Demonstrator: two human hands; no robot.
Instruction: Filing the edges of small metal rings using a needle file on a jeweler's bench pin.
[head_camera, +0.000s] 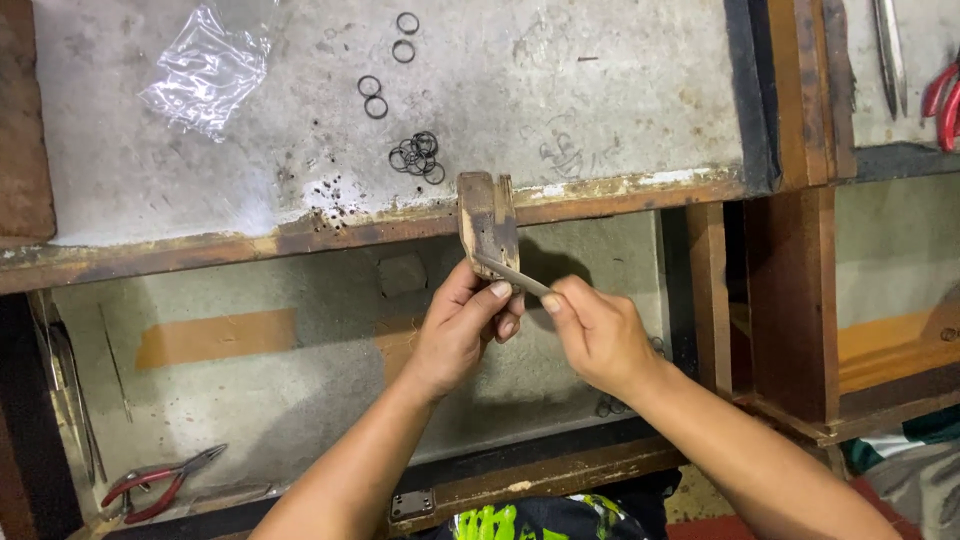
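Observation:
My left hand (462, 330) is pressed against the underside of a worn wooden peg (488, 222) that sticks out from the bench's front edge; its fingertips are closed on something too small to make out. My right hand (595, 335) grips a thin flat metal file (508, 273), laid slantwise across the peg's lower end, right above my left fingertips. On the bench top behind the peg lies a cluster of several small dark rings (417, 155), with a few loose rings (372, 96) farther back.
A crumpled clear plastic bag (205, 68) lies at the back left of the worn bench top (600, 90). Red-handled pliers (160, 482) rest in the tray below, at left. More tools, red-handled ones (945, 100) among them, sit at the far right.

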